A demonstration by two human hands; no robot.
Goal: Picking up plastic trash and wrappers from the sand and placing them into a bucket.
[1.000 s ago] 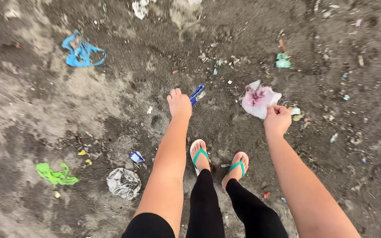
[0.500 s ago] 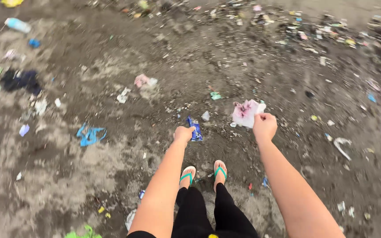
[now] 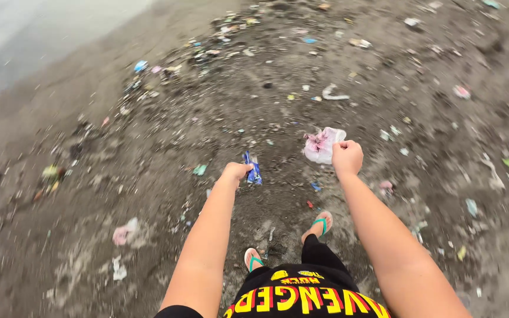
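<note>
Head view: my left hand [image 3: 235,172] grips a blue wrapper [image 3: 253,168], my right hand [image 3: 347,158] a crumpled pink-white bag [image 3: 321,144]. Two pieces collected, I judge; litter [image 3: 225,44] covers the dark sand [image 3: 78,235] ahead.

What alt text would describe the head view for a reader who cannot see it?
Seen from above, a person's left hand grips a blue wrapper and the right hand a pink-and-white plastic scrap, over dark, litter-strewn sand.
</note>
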